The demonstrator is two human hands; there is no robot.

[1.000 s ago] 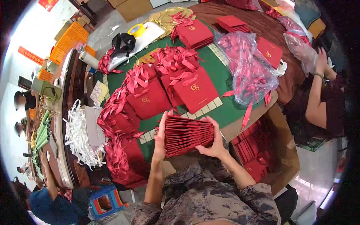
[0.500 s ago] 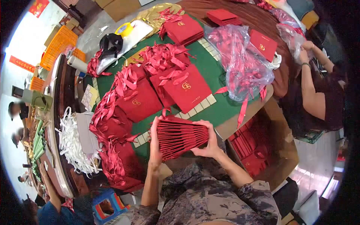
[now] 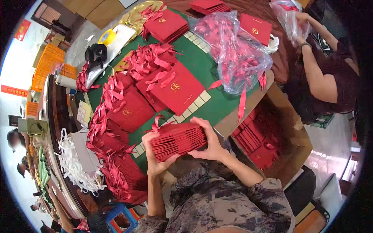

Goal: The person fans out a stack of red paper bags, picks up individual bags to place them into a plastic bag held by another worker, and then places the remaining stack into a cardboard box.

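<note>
A thick stack of folded red paper bags (image 3: 178, 140) is squeezed between my two hands, its layered edges facing me. My left hand (image 3: 154, 155) wraps round the left end, the thumb along the lower edge. At the right end my right hand (image 3: 210, 143) grips the stack, fingers over the top and thumb below. A red ribbon loop sticks up from its far left corner. Just beyond lie flat red bags with gold lettering (image 3: 176, 87) and heaps of red ribbon (image 3: 149, 58) on the green table (image 3: 221, 110).
Right of me stands an open cardboard box (image 3: 289, 159) holding red bags. A clear plastic bag of ribbons (image 3: 241, 58) lies on the table's right side. White straps (image 3: 75, 159) hang at left. Another person's arm (image 3: 318, 72) reaches in at far right.
The stack has gone from fanned out to pressed more compact and level between my hands. My left hand has tilted, its thumb now along the lower edge. The view has shifted somewhat.
</note>
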